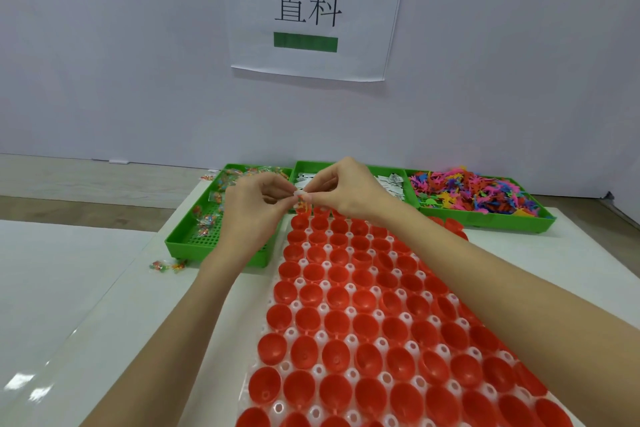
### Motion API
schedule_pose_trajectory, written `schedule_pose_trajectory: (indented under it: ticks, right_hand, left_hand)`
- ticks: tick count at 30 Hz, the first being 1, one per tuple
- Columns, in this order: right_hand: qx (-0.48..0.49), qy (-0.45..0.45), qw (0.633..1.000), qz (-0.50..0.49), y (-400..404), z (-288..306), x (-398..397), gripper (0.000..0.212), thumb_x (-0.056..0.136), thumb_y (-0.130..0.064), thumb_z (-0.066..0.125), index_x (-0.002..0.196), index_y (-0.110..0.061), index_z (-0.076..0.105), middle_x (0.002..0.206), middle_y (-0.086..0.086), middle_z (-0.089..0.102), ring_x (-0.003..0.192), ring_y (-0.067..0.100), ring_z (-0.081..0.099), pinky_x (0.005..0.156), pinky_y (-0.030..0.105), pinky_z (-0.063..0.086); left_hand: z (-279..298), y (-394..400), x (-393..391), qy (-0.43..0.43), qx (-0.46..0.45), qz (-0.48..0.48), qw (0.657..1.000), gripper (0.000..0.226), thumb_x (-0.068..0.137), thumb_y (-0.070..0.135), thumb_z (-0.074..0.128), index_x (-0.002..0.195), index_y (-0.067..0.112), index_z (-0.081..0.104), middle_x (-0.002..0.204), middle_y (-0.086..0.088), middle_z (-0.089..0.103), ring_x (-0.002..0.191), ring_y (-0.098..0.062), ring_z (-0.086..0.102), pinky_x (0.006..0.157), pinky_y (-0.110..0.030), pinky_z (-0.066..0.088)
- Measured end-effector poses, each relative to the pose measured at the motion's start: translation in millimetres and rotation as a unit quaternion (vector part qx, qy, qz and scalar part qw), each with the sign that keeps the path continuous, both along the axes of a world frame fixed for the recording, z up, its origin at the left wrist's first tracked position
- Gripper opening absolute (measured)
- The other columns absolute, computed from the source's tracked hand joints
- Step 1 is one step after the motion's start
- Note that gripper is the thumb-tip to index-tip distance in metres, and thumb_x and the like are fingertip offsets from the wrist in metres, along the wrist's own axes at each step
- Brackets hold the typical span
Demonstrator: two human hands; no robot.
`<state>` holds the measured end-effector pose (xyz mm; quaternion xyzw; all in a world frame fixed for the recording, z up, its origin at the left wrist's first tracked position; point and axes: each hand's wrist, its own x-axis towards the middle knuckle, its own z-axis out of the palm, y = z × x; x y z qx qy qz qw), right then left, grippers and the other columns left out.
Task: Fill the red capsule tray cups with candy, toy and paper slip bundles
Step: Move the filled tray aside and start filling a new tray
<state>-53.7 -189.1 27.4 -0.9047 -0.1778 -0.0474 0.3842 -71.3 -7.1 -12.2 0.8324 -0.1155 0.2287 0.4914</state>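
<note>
A long white tray of red capsule cups (363, 315) runs from the near edge toward the back, and every cup I can see holds nothing. Both my hands meet above its far end. My left hand (251, 204) and my right hand (346, 189) together pinch a small bundle (300, 197) of white paper slip with an orange toy dangling below it. Whether a candy packet is in the bundle I cannot tell.
Three green bins stand at the back: candy packets (211, 215) at left, paper slips (389, 184) in the middle, colourful rubbery toys (478, 192) at right. Loose candy packets (166, 266) lie on the white table. A paper sign (311, 10) hangs on the wall.
</note>
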Motion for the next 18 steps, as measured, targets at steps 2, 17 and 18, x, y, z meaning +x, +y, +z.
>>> schedule_pose_trajectory:
  ticks: [2, 17, 18]
  right_hand:
    - [-0.025, -0.019, 0.999, -0.016, 2.6, -5.7, 6.3, 0.013, 0.086, -0.025, 0.081, 0.095, -0.015, 0.081, 0.082, 0.001, 0.078, 0.075, 0.009, 0.074, 0.069, 0.022, 0.057]
    - [-0.028, -0.016, 0.999, -0.037, 5.2, -2.8, 20.1, 0.019, 0.088, -0.027, 0.079, 0.098, -0.011, 0.079, 0.092, 0.003, 0.077, 0.084, 0.011, 0.070, 0.069, 0.016, 0.050]
    - [-0.028, -0.015, 0.999, -0.035, 5.2, -3.3, 20.0, 0.019, 0.088, -0.027, 0.079, 0.098, -0.011, 0.079, 0.092, 0.003, 0.077, 0.083, 0.011, 0.070, 0.069, 0.016, 0.050]
  left_hand:
    - [-5.5, -3.0, 7.6, 0.002, 0.023, 0.012, 1.000, 0.010, 0.079, 0.018, 0.086, 0.083, 0.021, 0.078, 0.075, 0.016, 0.073, 0.073, 0.007, 0.069, 0.071, -0.010, 0.052]
    - [-1.6, -6.4, 23.5, 0.038, 0.051, 0.011, 0.998, 0.009, 0.088, 0.019, 0.079, 0.094, 0.015, 0.074, 0.088, 0.006, 0.075, 0.084, -0.002, 0.069, 0.078, -0.021, 0.053]
    - [-1.7, -6.2, 23.5, 0.046, 0.053, 0.008, 0.997, 0.010, 0.089, 0.019, 0.079, 0.095, 0.014, 0.072, 0.089, 0.003, 0.076, 0.085, -0.005, 0.070, 0.078, -0.022, 0.054]
